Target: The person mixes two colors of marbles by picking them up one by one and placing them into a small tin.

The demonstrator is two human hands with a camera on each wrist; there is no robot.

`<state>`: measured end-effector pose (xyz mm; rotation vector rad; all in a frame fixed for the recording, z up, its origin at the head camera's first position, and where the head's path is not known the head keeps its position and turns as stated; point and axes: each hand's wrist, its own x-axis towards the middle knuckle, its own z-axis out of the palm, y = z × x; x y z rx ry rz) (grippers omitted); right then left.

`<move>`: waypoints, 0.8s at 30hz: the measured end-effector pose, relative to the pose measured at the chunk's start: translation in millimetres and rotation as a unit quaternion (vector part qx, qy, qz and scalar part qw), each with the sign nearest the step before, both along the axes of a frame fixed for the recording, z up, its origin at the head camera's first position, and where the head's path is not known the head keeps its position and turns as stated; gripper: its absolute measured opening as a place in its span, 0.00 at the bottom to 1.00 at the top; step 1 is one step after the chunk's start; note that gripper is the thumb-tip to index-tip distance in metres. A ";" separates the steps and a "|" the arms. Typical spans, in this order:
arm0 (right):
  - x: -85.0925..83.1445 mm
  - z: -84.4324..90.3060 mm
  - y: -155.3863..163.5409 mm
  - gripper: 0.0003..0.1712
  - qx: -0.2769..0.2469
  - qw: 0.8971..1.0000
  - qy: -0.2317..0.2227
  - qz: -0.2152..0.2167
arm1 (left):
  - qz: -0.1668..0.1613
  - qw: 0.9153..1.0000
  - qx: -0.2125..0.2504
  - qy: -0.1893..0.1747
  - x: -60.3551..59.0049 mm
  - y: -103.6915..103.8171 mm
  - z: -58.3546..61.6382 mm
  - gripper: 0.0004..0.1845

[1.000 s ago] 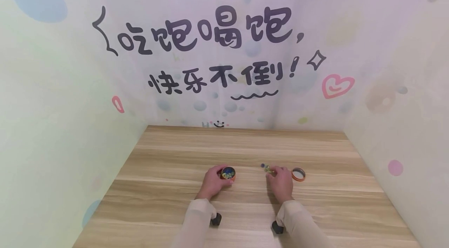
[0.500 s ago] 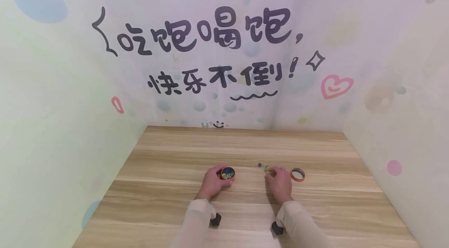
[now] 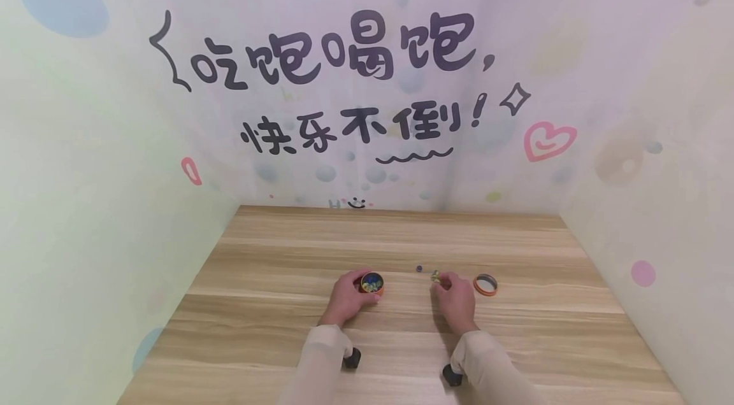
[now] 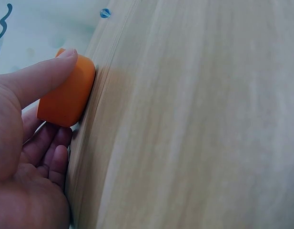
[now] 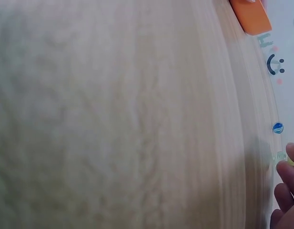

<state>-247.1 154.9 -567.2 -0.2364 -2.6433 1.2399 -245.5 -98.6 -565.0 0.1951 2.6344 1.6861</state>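
My left hand (image 3: 346, 297) grips a small round orange container (image 4: 75, 93) that stands upright on the table. Blue and yellow-green glass marbles (image 3: 373, 283) lie inside it. In the left wrist view the thumb lies along the container's side. My right hand (image 3: 457, 304) pinches a yellow-green marble (image 5: 292, 162) between thumb and fingers, low over the wood. A pale green clear marble (image 5: 280, 156) is right at those fingertips. Apart from both hands, a single blue marble (image 3: 419, 269) sits on the table between them.
An orange-rimmed round lid (image 3: 486, 293) lies just right of my right hand. The wood-grain table (image 3: 287, 252) meets a printed back wall (image 3: 321, 188), with pale walls at both sides.
The blue marble has rolled left, away from my right hand. My right hand and the yellow-green marbles have shifted very slightly left. My left hand keeps its grip on the container.
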 end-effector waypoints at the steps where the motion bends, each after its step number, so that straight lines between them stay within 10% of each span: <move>1: 0.4 -0.1 -0.5 0.13 -0.003 1.000 0.002 -0.001 | 0.000 1.000 0.000 0.001 0.2 0.0 0.0 0.33; 24: 10.7 3.7 -38.0 0.11 -0.035 0.999 0.033 0.021 | 0.008 1.000 -0.012 -0.004 -1.7 -0.9 -0.7 0.33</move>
